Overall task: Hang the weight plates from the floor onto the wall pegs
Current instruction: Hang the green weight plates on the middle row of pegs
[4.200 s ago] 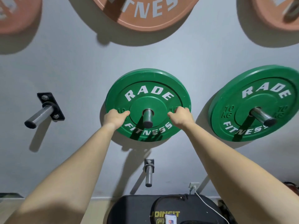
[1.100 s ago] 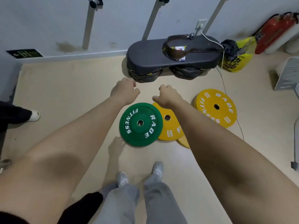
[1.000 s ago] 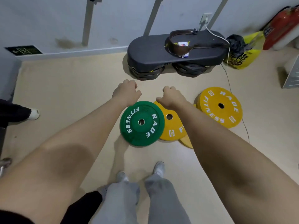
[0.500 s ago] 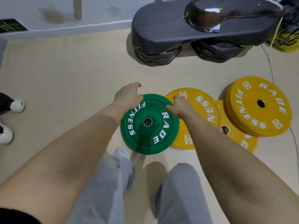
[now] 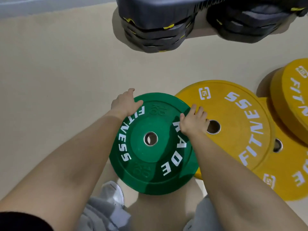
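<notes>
Since it takes up the most room, the beige smooth floor (image 5: 50,64) is listed first; it spans the left and centre of the frame. Next, a dark grey padded platform (image 5: 158,9) runs along the top edge, from centre to upper right, and rests on two stacks of black discs with yellow marks (image 5: 155,35). A large yellow round rubber plate (image 5: 236,130), lettered FITNESS in white, lies flat at centre right. A second yellow plate (image 5: 286,172) lies partly under it at lower right, and a third yellow plate (image 5: 293,100) is cut off by the right edge. The green round rubber weight plate (image 5: 146,177), lettered RADE FITNESS with a metal-ringed centre hole, sits at centre frame on the floor, its right edge overlapping the left rim of the large yellow plate. Grey fabric trousers (image 5: 103,214) fill the bottom centre. The left hand (image 5: 125,104) holds the green plate at its upper left rim, with the thumb on the top face and the fingers reaching past the edge. The right hand (image 5: 191,122) holds the upper right rim, with the thumb on the green face and the fingers bent down at the seam with the yellow plate; their tips are hidden. A white shoe (image 5: 115,192) shows just below and left of the green plate.
</notes>
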The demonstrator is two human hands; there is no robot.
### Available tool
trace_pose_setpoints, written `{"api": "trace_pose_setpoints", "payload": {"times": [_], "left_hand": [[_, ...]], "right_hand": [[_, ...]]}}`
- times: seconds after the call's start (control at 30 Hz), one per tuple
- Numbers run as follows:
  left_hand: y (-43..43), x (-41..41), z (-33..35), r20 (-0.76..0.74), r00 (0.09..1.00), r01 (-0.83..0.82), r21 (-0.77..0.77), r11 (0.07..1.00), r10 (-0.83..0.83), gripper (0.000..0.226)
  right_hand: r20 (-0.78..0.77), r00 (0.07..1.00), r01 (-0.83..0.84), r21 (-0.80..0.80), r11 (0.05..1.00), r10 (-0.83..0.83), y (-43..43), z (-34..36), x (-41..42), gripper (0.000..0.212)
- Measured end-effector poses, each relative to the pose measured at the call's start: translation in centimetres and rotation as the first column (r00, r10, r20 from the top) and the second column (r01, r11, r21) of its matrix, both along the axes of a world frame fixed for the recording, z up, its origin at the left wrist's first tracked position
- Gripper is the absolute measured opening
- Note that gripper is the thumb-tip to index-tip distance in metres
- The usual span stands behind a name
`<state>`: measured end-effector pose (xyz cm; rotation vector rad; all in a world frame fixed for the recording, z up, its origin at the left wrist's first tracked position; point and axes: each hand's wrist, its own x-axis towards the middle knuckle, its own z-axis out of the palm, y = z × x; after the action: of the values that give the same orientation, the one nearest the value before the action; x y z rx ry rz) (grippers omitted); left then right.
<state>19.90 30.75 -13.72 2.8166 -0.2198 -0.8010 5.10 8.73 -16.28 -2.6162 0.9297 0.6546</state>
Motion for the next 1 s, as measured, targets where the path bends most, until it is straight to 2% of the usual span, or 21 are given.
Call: {"api": "trace_pose_setpoints", "payload": {"times": [0.17,0.23,0.5,0.63,0.77,0.83,0.9,1.0], "left_hand": [[-0.1,2.1,-6.3,-0.027,0.997,-0.071,-0.006,0.997,0.071,0.069],[-0.4,3.3,-7.9,-0.066,0.993,-0.102,-0.026,0.994,0.100,0.066],[-2.6,6.1,-10.8,-0.291,0.924,-0.282,-0.075,0.956,0.250,0.065],[-3.4,5.3,-10.2,-0.265,0.923,-0.310,-0.084,0.947,0.278,0.059],[-2.5,5.0,-7.5,-0.225,0.928,-0.322,-0.085,0.943,0.297,0.057],[-1.2,4.4,-5.6,-0.185,0.931,-0.338,-0.108,0.935,0.315,0.054],[0.1,3.7,-3.4,-0.123,0.930,-0.360,-0.128,0.924,0.346,0.051],[1.9,1.8,0.3,-0.007,0.913,-0.404,-0.152,0.902,0.407,0.050]], "right_hand": [[0.178,0.977,-0.085,-0.184,0.979,0.119,0.4,-5.3,-2.7,0.070],[0.226,0.967,-0.066,-0.223,0.973,0.117,0.6,-5.7,-2.6,0.069],[0.275,0.958,-0.019,-0.204,0.979,0.076,0.4,-5.8,-2.8,0.067],[0.313,0.947,-0.008,-0.198,0.980,0.071,0.5,-5.9,-3.2,0.069],[0.372,0.928,0.023,-0.142,0.990,0.032,0.9,-5.1,-4.4,0.080],[0.408,0.913,0.072,-0.089,0.993,-0.030,1.3,-3.8,-4.4,0.082],[0.454,0.868,0.218,0.019,0.976,-0.203,2.2,-1.6,-3.9,0.078],[0.385,0.796,0.418,0.209,0.884,-0.467,2.5,2.7,-3.6,0.074]]}}
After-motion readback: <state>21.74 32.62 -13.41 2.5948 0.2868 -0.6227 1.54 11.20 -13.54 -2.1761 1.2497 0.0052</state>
